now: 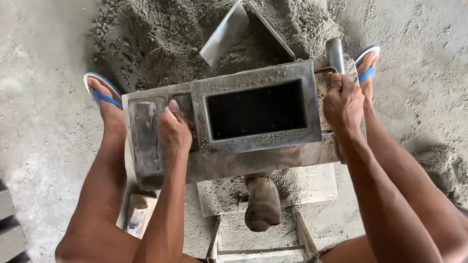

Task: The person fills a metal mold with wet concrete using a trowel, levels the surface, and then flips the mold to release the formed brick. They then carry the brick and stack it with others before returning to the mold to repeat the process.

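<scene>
From the left, I see my left hand (175, 131) closed on the near left side of the steel block mould (255, 113), which sits empty between my feet in front of the sand-cement heap (175, 25). My right hand (344, 101) clamps the mould's right handle (335, 57). I judge I'm seating the mould; next calls for filling it level. The shovel (231, 31) is half buried, and what the mould rests on is hidden.

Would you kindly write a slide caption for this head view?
Left hand and right hand grip an empty metal block mould beside a sand pile.
</scene>
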